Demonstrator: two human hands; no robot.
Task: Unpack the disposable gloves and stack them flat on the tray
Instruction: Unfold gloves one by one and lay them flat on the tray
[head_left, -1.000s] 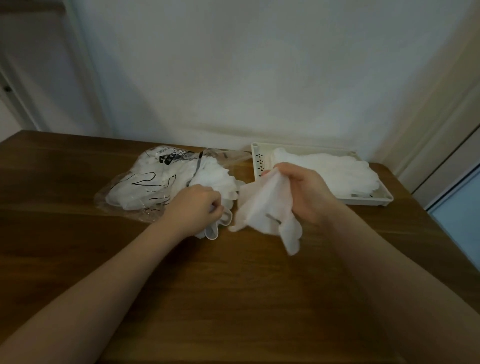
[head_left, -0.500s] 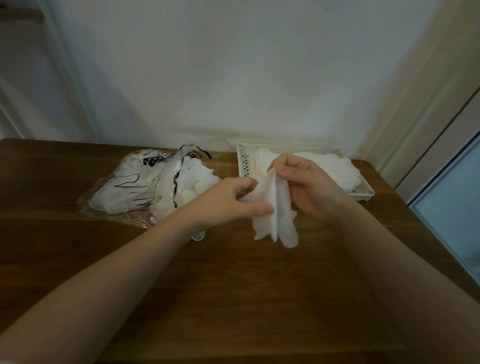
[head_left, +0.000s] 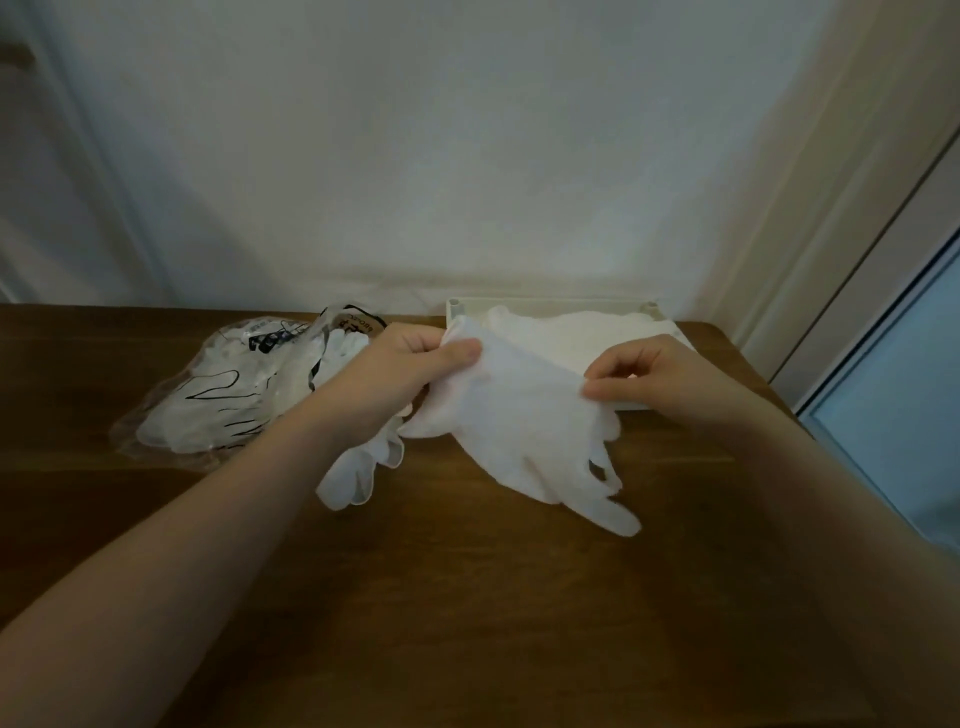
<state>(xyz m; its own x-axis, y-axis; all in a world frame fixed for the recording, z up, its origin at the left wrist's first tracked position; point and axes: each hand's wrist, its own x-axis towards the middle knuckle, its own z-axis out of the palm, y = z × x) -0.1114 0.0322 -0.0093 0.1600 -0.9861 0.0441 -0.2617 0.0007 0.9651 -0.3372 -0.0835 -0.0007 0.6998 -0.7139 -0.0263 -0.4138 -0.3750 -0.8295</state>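
Two hands stretch one white disposable glove (head_left: 524, 415) above the table (head_left: 467, 597): left hand (head_left: 415, 364) pinches its cuff, right hand (head_left: 644, 374) pinches the other edge. Far right, white tray (head_left: 457, 307) holds stacked gloves (head_left: 582, 332); glove bag (head_left: 234, 384) lies left.

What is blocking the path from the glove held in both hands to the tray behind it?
Nothing visible. The left hand and right hand pinch the spread glove just in front of the tray. The tray holds only the flat stack of gloves; the bag lies off to the left.
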